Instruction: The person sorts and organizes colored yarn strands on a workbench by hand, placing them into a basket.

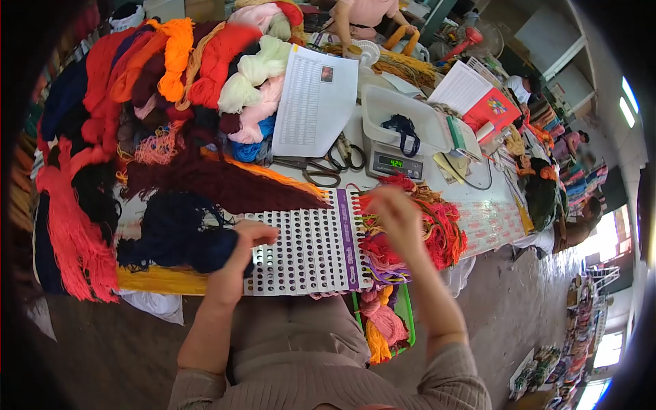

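My left hand [244, 247] is closed around the end of a navy blue thread bundle [184, 232], its index finger stretched over the left edge of a white punched card [301, 246]. Rows of round holes cover the card, and a purple strip with "Cross Stitch" lettering runs down its right side. Threads of many colours [437, 236] hang from the card's right edge in a tangled pile, mostly red and pink. Above that edge my right hand [396, 212] is raised and blurred by motion; its fingers are too smeared to show a grip.
Dark maroon thread [225, 181] lies beyond the card, with scissors [311, 169] nearby. A scale [393, 164] bears a plastic tray [393, 102]. Coloured skeins [178, 58] crowd the left. A green basket [408, 314] hangs below the table edge. Another person [362, 17] works opposite.
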Motion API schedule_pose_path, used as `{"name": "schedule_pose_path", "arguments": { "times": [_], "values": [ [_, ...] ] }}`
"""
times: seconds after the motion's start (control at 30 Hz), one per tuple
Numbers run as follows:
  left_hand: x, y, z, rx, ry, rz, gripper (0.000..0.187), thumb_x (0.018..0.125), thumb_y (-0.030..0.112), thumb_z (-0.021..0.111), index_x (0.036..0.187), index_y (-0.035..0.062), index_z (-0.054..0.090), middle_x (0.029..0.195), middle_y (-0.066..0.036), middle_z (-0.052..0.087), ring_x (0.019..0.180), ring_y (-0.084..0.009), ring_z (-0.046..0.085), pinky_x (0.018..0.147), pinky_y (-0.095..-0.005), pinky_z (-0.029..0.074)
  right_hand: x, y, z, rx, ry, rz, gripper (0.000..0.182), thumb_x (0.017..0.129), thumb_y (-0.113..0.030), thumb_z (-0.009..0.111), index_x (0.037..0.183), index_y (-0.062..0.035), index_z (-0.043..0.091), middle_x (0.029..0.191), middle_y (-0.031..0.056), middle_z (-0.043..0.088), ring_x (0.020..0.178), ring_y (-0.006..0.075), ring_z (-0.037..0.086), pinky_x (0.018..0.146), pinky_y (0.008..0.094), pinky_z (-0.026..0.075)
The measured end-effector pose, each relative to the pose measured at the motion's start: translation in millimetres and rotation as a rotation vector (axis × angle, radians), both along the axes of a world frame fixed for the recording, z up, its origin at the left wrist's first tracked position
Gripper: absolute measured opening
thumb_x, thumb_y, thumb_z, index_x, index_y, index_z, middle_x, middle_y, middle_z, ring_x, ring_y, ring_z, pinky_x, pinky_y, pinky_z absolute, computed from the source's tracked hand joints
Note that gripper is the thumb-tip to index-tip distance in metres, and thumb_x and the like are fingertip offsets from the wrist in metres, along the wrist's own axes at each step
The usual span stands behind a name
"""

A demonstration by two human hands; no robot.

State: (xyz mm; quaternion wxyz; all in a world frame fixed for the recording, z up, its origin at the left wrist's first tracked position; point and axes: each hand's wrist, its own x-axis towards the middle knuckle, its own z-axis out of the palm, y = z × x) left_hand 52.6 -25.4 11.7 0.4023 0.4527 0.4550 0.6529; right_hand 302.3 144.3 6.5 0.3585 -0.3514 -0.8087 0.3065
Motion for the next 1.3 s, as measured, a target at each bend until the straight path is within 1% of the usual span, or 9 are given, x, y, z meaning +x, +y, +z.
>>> {"name": "schedule_pose_path", "arguments": {
  "times": [0.1,0.4,0.5,0.57,0.77,0.9,1.07,1.1,1.3],
  "values": [
    [19,5,4,0.025,0.260,-0.096,0.040,0.097,0.029,0.032,0.103,0.0015,0.060,0.111,-0.013,0.052,0.106,-0.0211,0.048,0.092,-0.0317,0.037,-46,-90,21,-0.396,0.209,0.260,0.016,0.084,0.000,0.055,0.099,0.0004,0.060,0.093,0.0090,0.058,0.069,0.0129,0.062,0.057,0.0221,0.048],
    [27,-8,-6,-0.012,0.045,-0.103,0.043,0.097,0.034,0.034,0.105,-0.0004,0.059,0.111,-0.010,0.054,0.103,-0.0190,0.051,0.089,-0.0306,0.041,-70,-122,14,-0.418,0.247,0.353,0.010,0.086,-0.002,0.054,0.095,0.0017,0.058,0.087,0.0076,0.057,0.063,0.0120,0.059,0.059,0.0236,0.048],
    [19,-9,-5,-0.083,-0.373,0.027,0.043,0.096,0.036,0.035,0.104,0.0000,0.056,0.100,-0.010,0.057,0.093,-0.0171,0.056,0.078,-0.0271,0.047,-42,-109,14,-0.488,0.253,0.192,0.011,0.086,0.001,0.052,0.094,0.0021,0.058,0.088,0.0066,0.059,0.067,0.0110,0.061,0.060,0.0237,0.048],
    [7,-7,-6,-0.055,-0.517,0.020,0.042,0.096,0.036,0.035,0.101,-0.0002,0.056,0.084,-0.008,0.056,0.062,-0.0121,0.051,0.053,-0.0217,0.040,-20,-88,9,-0.400,0.311,-0.030,0.011,0.086,-0.002,0.055,0.096,0.0008,0.057,0.080,0.0055,0.060,0.063,0.0099,0.059,0.055,0.0211,0.046],
    [-1,-7,-7,-0.088,-0.704,-0.090,0.039,0.097,0.033,0.035,0.098,-0.0003,0.055,0.073,-0.005,0.050,0.048,-0.0080,0.039,0.043,-0.0201,0.031,52,-30,14,-0.219,0.520,-0.489,0.017,0.093,-0.016,0.050,0.082,-0.0030,0.051,0.055,-0.0013,0.045,0.040,0.0042,0.038,0.036,0.0180,0.029],
    [2,-4,-10,-0.092,-0.695,-0.095,0.038,0.096,0.033,0.036,0.099,-0.0003,0.055,0.072,-0.005,0.050,0.048,-0.0079,0.040,0.043,-0.0201,0.031,70,-2,14,-0.245,0.646,-0.476,0.030,0.096,-0.025,0.043,0.072,-0.0063,0.046,0.048,-0.0042,0.033,0.038,0.0034,0.028,0.033,0.0199,0.022],
    [-3,-5,-11,-0.076,-0.686,-0.108,0.039,0.096,0.034,0.036,0.100,-0.0006,0.054,0.072,-0.005,0.051,0.049,-0.0084,0.040,0.044,-0.0208,0.032,62,49,-2,-0.254,0.482,-0.492,0.028,0.095,-0.024,0.043,0.077,-0.0036,0.047,0.064,0.0041,0.054,0.046,0.0068,0.046,0.041,0.0189,0.032],
    [-4,-5,-11,-0.068,-0.697,-0.102,0.039,0.096,0.034,0.036,0.099,-0.0008,0.054,0.073,-0.005,0.051,0.050,-0.0085,0.041,0.045,-0.0211,0.032,62,63,-10,-0.254,0.467,-0.424,0.011,0.093,-0.013,0.044,0.090,-0.0025,0.046,0.087,0.0100,0.060,0.053,0.0102,0.056,0.045,0.0190,0.038],
    [-4,-4,-5,-0.069,-0.644,-0.050,0.040,0.096,0.035,0.036,0.099,-0.0008,0.054,0.076,-0.006,0.052,0.061,-0.0114,0.047,0.053,-0.0227,0.039,36,131,-48,-0.026,0.181,-0.318,0.035,0.082,0.000,0.047,0.114,-0.0001,0.033,0.120,0.0211,0.051,0.061,0.0206,0.064,0.053,0.0285,0.047]
  ]
}}
